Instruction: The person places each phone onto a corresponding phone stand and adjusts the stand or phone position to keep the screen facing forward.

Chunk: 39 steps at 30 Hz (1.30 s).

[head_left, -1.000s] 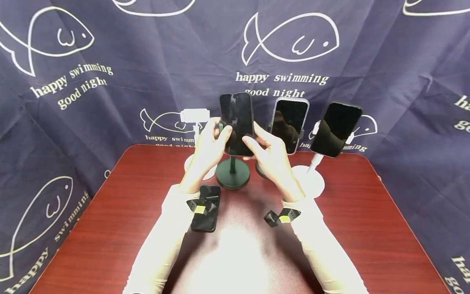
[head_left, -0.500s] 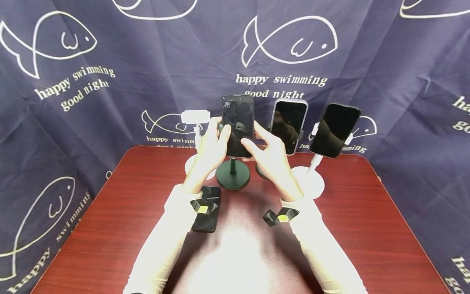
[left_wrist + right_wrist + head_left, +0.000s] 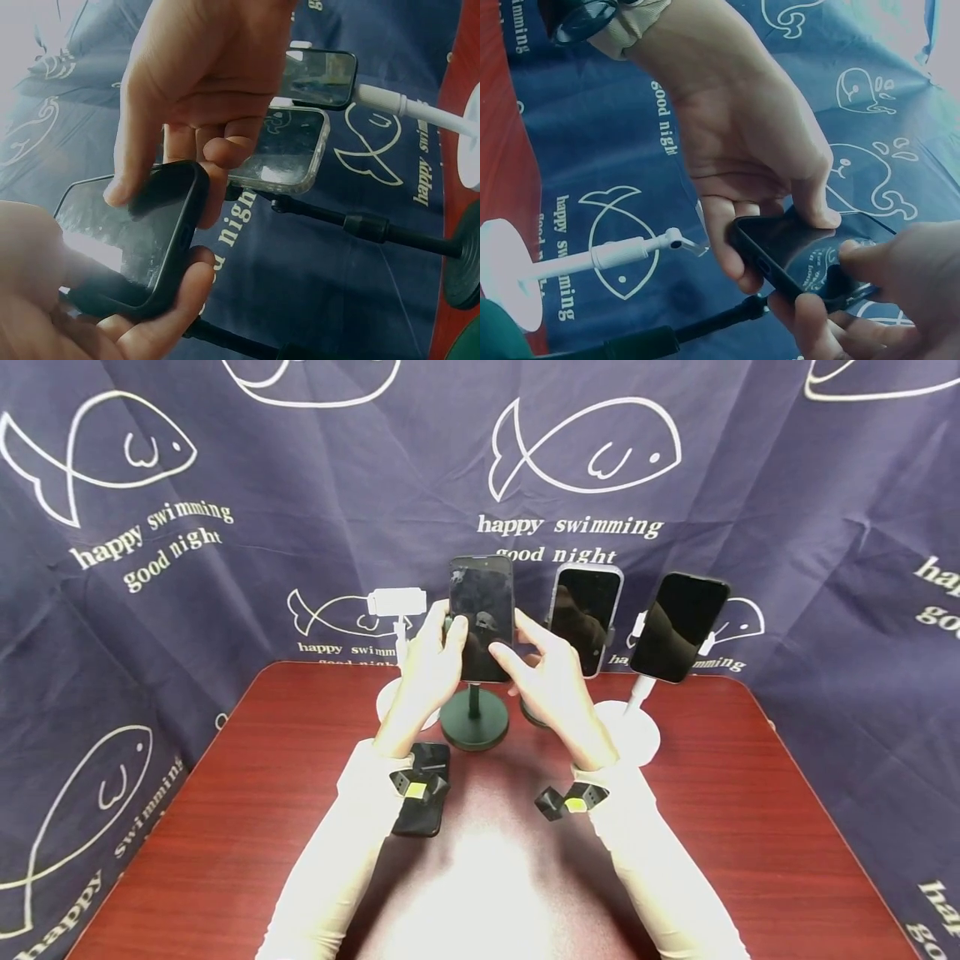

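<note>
A black-cased phone [image 3: 482, 614] stands upright in front of the dark green phone stand [image 3: 475, 720], its holder mostly hidden behind the phone. My left hand [image 3: 432, 670] grips the phone's left edge, thumb on the front and fingers behind. On the lower right, my right hand [image 3: 553, 681] holds it with the thumb on the screen and fingers curled at the edge. The left wrist view shows the phone [image 3: 142, 232] between both hands. From the right wrist, the green stand's stem [image 3: 641, 343] runs toward the phone; whether they touch is hidden.
A phone in a clear case [image 3: 587, 614] and another black phone [image 3: 678, 627] sit on stands to the right. A white stand [image 3: 397, 602] without a phone is at the left. Another black phone [image 3: 420, 810] lies flat on the red table [image 3: 225, 827], under my left wrist.
The held phone tilted slightly between the first two frames, altering the reflections on its screen. Both hands keep their hold; my right fingers shifted a little at the phone's edge.
</note>
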Tool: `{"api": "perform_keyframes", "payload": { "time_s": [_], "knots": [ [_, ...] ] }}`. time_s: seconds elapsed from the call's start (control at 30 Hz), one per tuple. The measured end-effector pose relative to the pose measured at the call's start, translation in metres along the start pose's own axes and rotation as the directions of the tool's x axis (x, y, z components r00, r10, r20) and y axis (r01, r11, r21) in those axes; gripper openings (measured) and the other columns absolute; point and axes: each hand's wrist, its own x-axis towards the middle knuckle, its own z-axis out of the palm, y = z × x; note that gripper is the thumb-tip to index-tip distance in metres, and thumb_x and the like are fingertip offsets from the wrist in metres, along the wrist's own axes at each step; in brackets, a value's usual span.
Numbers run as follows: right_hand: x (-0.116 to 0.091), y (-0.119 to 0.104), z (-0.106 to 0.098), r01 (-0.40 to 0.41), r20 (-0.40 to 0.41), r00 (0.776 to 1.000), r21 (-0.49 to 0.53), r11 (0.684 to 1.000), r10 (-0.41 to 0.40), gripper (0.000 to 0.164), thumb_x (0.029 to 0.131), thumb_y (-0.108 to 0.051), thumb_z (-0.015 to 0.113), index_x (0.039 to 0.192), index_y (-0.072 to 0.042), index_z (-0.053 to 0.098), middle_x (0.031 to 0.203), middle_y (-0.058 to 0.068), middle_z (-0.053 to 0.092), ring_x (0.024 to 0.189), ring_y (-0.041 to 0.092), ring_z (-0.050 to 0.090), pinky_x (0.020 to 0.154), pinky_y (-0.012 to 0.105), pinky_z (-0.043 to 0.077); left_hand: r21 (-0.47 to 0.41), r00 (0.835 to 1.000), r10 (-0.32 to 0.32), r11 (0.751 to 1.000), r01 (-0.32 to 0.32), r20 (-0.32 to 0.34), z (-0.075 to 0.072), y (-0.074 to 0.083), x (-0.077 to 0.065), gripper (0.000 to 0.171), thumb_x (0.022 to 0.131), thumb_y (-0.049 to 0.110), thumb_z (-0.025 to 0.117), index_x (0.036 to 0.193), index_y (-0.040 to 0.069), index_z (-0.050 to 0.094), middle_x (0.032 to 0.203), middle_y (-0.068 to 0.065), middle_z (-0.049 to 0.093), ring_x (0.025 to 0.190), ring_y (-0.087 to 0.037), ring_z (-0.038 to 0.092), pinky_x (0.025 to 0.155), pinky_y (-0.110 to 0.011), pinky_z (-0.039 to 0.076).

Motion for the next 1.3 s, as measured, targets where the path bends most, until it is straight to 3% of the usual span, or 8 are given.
{"api": "perform_keyframes", "payload": {
  "time_s": [0.2,0.33,0.5,0.6,0.73,0.97,1.13,1.3],
  "knots": [
    [0.002,0.001,-0.003,0.045,0.011,0.999,-0.041,0.998,-0.045,0.036,0.103,-0.018,0.048,0.138,-0.018,0.054,0.111,0.013,0.066,0.067,0.022,0.066,0.058,0.031,0.056,0.03,1.0,0.012,0.999,-0.012,0.004,0.001,-0.002,0.001,0.035,0.104,0.034,0.041,0.134,0.017,0.047,0.112,-0.01,0.067,0.115,-0.023,0.056,0.114,-0.055,0.015],
    [0.004,0.003,-0.003,0.099,-0.019,0.995,-0.083,0.992,-0.101,0.039,0.098,-0.001,0.05,0.135,-0.012,0.057,0.119,0.012,0.062,0.078,0.021,0.066,0.061,0.033,0.057,0.039,1.0,0.013,0.999,-0.013,0.009,0.0,-0.002,0.001,0.035,0.104,0.035,0.041,0.133,0.018,0.047,0.112,-0.009,0.067,0.117,-0.022,0.056,0.115,-0.058,0.004],
    [0.008,0.003,-0.003,0.116,-0.077,0.99,-0.015,0.993,-0.117,0.044,0.088,0.01,0.058,0.126,-0.011,0.063,0.118,0.01,0.062,0.086,0.019,0.067,0.063,0.034,0.058,0.008,1.0,0.022,1.0,-0.022,0.013,-0.001,-0.004,0.001,0.035,0.104,0.034,0.043,0.134,0.018,0.048,0.11,-0.01,0.068,0.11,-0.023,0.059,0.109,-0.055,0.025],
    [0.009,0.002,-0.002,0.08,-0.082,0.994,0.046,0.996,-0.076,0.046,0.084,0.011,0.061,0.124,-0.012,0.065,0.117,0.008,0.063,0.089,0.017,0.068,0.066,0.029,0.057,-0.023,1.0,0.019,1.0,-0.019,0.023,-0.001,-0.005,0.002,0.034,0.104,0.034,0.043,0.133,0.019,0.049,0.108,-0.01,0.067,0.103,-0.023,0.06,0.097,-0.051,0.041],
    [0.011,0.003,0.0,0.043,-0.071,0.997,0.073,0.996,-0.038,0.048,0.082,0.011,0.063,0.124,-0.013,0.064,0.117,0.007,0.064,0.089,0.016,0.067,0.067,0.023,0.054,-0.029,0.999,0.01,1.0,-0.009,0.03,-0.002,-0.004,0.001,0.034,0.104,0.035,0.042,0.133,0.019,0.048,0.11,-0.01,0.066,0.103,-0.023,0.059,0.093,-0.051,0.044],
    [0.015,0.007,0.0,0.054,-0.053,0.998,0.169,0.984,-0.046,0.044,0.082,0.01,0.065,0.122,-0.009,0.065,0.113,0.013,0.067,0.089,0.02,0.068,0.069,0.028,0.056,-0.009,1.0,0.008,1.0,-0.008,0.03,-0.002,-0.001,0.001,0.032,0.104,0.034,0.041,0.132,0.019,0.048,0.106,-0.009,0.068,0.102,-0.023,0.061,0.092,-0.05,0.044],
    [0.018,0.008,0.001,0.042,-0.026,0.999,0.217,0.975,-0.037,0.045,0.082,0.012,0.064,0.123,-0.006,0.064,0.115,0.014,0.065,0.09,0.02,0.068,0.067,0.023,0.055,0.007,0.999,0.015,1.0,-0.015,0.029,-0.003,-0.001,0.001,0.032,0.105,0.033,0.04,0.132,0.019,0.047,0.106,-0.01,0.068,0.106,-0.024,0.061,0.101,-0.054,0.034],
    [0.019,0.01,0.001,0.022,-0.022,1.0,0.265,0.964,-0.017,0.045,0.081,0.015,0.063,0.122,-0.003,0.063,0.113,0.018,0.064,0.089,0.02,0.067,0.065,0.021,0.054,0.001,0.999,0.007,1.0,-0.007,0.039,-0.002,-0.002,0.0,0.03,0.105,0.032,0.04,0.131,0.019,0.047,0.103,-0.009,0.068,0.102,-0.023,0.061,0.095,-0.052,0.04]
  ]
}}
